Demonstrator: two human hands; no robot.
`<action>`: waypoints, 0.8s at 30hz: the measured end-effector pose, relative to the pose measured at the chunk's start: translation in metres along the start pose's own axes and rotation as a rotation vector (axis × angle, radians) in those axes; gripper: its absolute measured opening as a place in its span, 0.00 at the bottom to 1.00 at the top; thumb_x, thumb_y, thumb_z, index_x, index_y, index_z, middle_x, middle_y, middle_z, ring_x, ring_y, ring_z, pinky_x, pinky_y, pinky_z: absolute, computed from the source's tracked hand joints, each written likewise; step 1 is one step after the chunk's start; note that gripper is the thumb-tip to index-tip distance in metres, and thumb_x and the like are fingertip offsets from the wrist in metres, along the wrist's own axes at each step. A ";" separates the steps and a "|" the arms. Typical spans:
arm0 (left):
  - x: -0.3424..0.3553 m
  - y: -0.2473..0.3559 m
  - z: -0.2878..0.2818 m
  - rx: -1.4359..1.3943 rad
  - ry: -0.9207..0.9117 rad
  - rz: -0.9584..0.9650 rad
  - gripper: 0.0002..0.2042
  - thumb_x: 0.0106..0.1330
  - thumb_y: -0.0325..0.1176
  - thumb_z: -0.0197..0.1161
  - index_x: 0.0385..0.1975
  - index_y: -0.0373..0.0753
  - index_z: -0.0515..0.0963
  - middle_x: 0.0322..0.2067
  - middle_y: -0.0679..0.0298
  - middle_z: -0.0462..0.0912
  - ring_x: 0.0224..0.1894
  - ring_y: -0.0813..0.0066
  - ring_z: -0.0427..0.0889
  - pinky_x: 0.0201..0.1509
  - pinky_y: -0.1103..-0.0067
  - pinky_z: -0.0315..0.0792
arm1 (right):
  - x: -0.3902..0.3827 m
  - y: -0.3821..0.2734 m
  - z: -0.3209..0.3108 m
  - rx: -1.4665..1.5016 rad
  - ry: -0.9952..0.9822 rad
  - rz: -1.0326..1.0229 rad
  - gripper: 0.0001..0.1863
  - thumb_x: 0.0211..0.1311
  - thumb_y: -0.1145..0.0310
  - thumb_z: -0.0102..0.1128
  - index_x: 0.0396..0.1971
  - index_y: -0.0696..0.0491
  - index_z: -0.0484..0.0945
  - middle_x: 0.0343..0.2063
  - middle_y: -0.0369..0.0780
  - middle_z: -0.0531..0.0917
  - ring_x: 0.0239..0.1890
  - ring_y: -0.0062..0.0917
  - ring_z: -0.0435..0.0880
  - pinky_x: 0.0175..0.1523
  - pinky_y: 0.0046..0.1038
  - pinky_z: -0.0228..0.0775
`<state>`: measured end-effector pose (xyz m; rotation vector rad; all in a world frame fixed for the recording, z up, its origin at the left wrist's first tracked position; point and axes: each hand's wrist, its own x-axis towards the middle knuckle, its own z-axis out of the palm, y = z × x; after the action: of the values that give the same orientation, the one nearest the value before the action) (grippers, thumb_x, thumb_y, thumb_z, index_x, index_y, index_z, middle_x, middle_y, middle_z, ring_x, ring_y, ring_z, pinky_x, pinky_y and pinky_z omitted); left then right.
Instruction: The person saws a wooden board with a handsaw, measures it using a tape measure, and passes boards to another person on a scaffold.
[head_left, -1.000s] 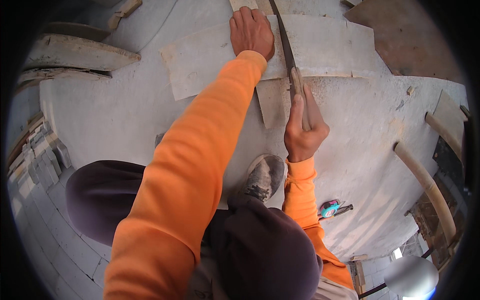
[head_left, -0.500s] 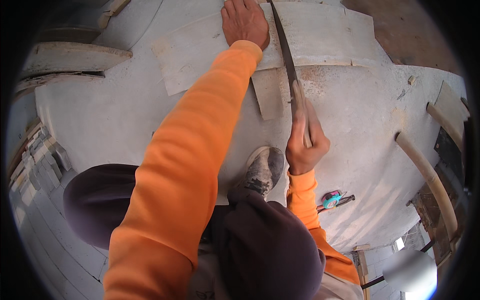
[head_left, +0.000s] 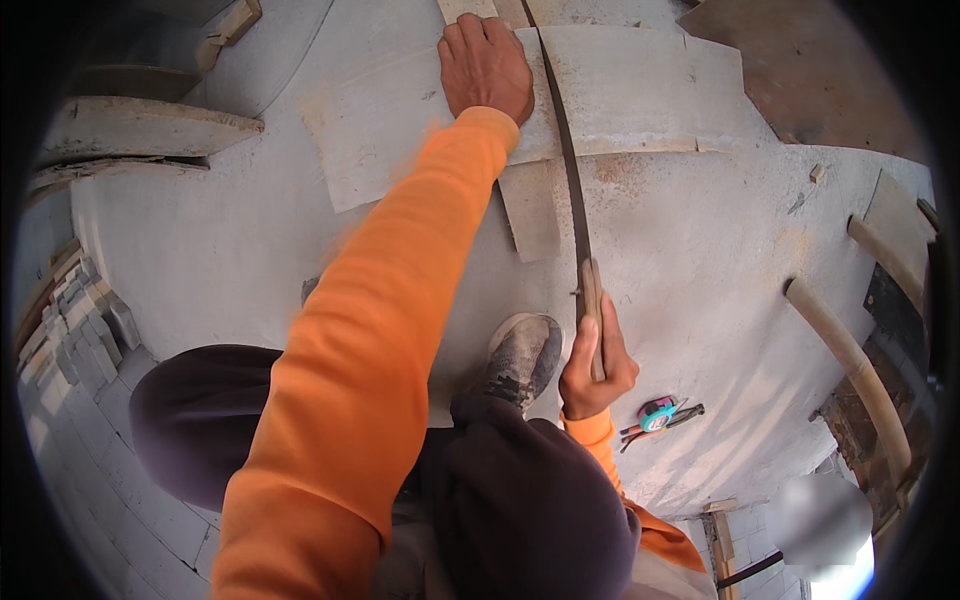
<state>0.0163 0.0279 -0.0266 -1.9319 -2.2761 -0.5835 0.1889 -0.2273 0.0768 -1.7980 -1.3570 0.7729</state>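
Note:
A long handsaw (head_left: 570,165) lies across a wide, thin, pale board (head_left: 640,90), its blade running away from me. My right hand (head_left: 598,365) is closed round the saw's wooden handle (head_left: 592,300), near my shoe. Just left of the blade, my left hand (head_left: 485,70) lies palm down on the board. Its fingers are stretched forward over the far edge, and the fingertips are hard to make out. Under the board a narrower wooden piece (head_left: 530,215) sticks out toward me.
A turquoise and pink tape measure (head_left: 658,413) rests on a pincer-like tool (head_left: 686,417) to the right. Curved wooden pieces (head_left: 850,350) lie farther right, with a brown sheet (head_left: 810,70) beyond. Planks (head_left: 150,125) stand at the left, above stacked small blocks (head_left: 85,330).
My right hand has pulled the saw back toward me, so more blade shows on my side of the board. My left hand stays on the board. The view has shifted slightly.

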 end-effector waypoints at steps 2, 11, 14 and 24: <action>0.006 0.011 -0.002 -0.044 0.051 0.017 0.08 0.73 0.31 0.53 0.38 0.32 0.76 0.42 0.51 0.73 0.48 0.53 0.70 0.57 0.63 0.65 | -0.065 0.013 -0.046 -0.080 -0.014 0.026 0.20 0.67 0.74 0.55 0.52 0.75 0.78 0.42 0.57 0.87 0.40 0.37 0.92 0.45 0.26 0.82; -0.003 0.014 0.004 -0.073 0.011 0.009 0.08 0.73 0.31 0.53 0.37 0.33 0.76 0.43 0.51 0.73 0.49 0.52 0.70 0.58 0.63 0.65 | 0.088 -0.011 0.047 0.058 0.021 -0.035 0.18 0.65 0.75 0.63 0.53 0.64 0.82 0.34 0.52 0.89 0.29 0.24 0.89 0.37 0.25 0.79; 0.003 0.008 -0.001 -0.050 0.046 0.009 0.07 0.72 0.31 0.54 0.37 0.33 0.75 0.43 0.52 0.73 0.48 0.52 0.70 0.58 0.64 0.65 | -0.010 0.011 -0.002 -0.016 0.016 -0.036 0.18 0.65 0.76 0.60 0.53 0.68 0.81 0.39 0.54 0.89 0.34 0.29 0.91 0.41 0.24 0.80; 0.000 0.017 0.003 -0.093 0.046 0.018 0.07 0.71 0.30 0.54 0.36 0.32 0.75 0.42 0.51 0.73 0.48 0.53 0.70 0.57 0.63 0.66 | 0.081 -0.013 0.039 0.108 0.019 -0.014 0.16 0.66 0.76 0.61 0.52 0.65 0.82 0.38 0.50 0.90 0.31 0.23 0.89 0.39 0.24 0.79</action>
<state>0.0338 0.0308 -0.0260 -1.9557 -2.2395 -0.7369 0.1717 -0.1396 0.0641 -1.7057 -1.2903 0.8046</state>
